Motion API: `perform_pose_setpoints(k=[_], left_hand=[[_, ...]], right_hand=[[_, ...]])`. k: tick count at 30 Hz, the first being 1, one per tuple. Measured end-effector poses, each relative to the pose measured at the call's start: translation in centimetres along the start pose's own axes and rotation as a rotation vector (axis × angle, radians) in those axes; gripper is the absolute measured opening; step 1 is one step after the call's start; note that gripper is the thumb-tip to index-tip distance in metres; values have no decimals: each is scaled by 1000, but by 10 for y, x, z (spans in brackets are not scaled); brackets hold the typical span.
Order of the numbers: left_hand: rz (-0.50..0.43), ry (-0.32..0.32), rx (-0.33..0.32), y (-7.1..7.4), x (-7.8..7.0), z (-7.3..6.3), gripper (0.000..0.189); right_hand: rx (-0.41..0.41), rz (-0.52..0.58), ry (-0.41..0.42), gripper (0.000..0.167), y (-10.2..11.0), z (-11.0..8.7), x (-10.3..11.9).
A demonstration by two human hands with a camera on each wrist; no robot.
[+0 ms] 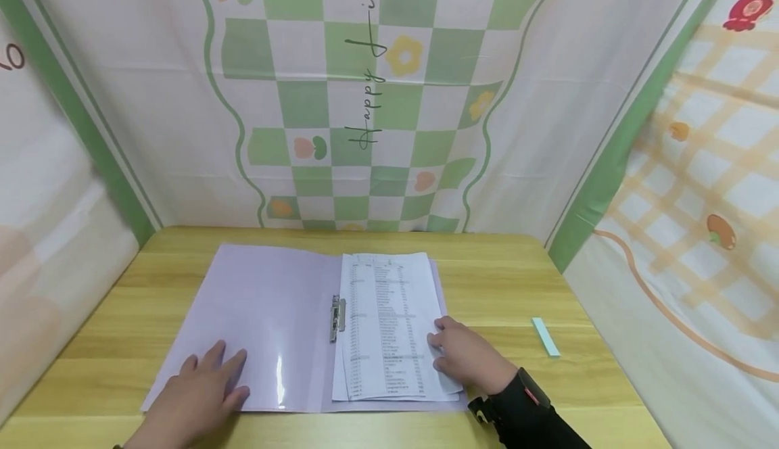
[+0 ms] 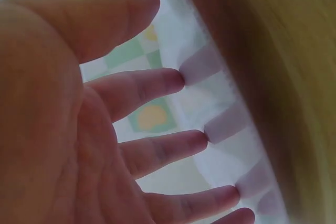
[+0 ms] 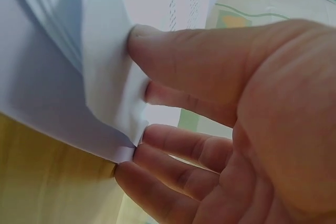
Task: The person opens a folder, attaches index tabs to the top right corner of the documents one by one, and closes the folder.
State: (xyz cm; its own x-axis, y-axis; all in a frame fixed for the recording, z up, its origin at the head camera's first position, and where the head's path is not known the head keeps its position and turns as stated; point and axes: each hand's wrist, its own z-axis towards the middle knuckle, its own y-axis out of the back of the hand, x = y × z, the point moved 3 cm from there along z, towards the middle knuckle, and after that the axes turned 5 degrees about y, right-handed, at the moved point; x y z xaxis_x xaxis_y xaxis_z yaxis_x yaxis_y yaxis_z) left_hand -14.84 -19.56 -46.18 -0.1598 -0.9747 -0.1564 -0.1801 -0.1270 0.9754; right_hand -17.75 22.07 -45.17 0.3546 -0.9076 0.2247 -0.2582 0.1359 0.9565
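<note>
A lilac folder [image 1: 268,300] lies spread on the table, with a metal clip [image 1: 337,318] near its fold. Printed sheets [image 1: 389,327] lie in a slightly uneven stack on its right side, their left edge beside the clip. My left hand [image 1: 197,395] rests its spread fingertips on the left cover, low down. In the left wrist view the fingertips [image 2: 173,80] touch the glossy cover. At the stack's right edge is my right hand [image 1: 465,358]. The right wrist view shows its thumb against a bowed sheet [image 3: 107,66], with the other fingertips along the paper and folder edges.
A small pale turquoise strip [image 1: 546,337] lies on the wooden table [image 1: 499,273] to the right of the folder. A patterned cloth [image 1: 414,131] hangs behind the table, and more cloth hangs on both sides.
</note>
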Motion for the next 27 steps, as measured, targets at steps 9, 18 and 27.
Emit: perform_pose_setpoints(k=[9, 18, 27], left_hand=[[-10, -54, -60, -5, 3, 9, 50], [5, -47, -100, -3, 5, 28, 44], [3, -7, -39, 1, 3, 32, 47]], right_hand=[[-11, 23, -8, 42, 3, 9, -4], [-14, 29, -39, 43, 3, 22, -10], [7, 7, -55, 48, 4, 19, -9]])
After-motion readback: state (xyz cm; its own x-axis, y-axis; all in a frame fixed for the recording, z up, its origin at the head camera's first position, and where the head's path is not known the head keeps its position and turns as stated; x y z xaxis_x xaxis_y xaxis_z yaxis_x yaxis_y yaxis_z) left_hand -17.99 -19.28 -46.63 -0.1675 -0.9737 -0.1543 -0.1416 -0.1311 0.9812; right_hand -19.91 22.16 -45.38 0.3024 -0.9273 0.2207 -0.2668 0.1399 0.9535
